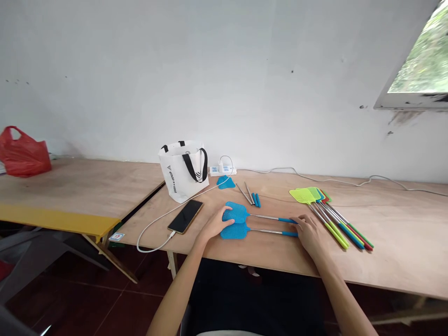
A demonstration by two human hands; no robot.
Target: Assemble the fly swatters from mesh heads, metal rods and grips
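Note:
Two blue fly swatters lie side by side in front of me, heads to the left and handles to the right. My left hand (215,225) grips the head of the farther fly swatter (238,213), its thumb near the edge where the two heads meet. At the other end, the fingers of my right hand (308,232) close on the tip of that same swatter's blue handle. The nearer fly swatter (235,231) lies alongside, its handle end close to my right hand.
To the right lies a pile of colored fly swatters (336,219). Behind my hands are a loose blue swatter head (226,182), metal rods (245,194) and blue handle grips (256,200). A phone (186,216) on a white cable, a white bag (182,175) and a power strip (214,171) stand left and back.

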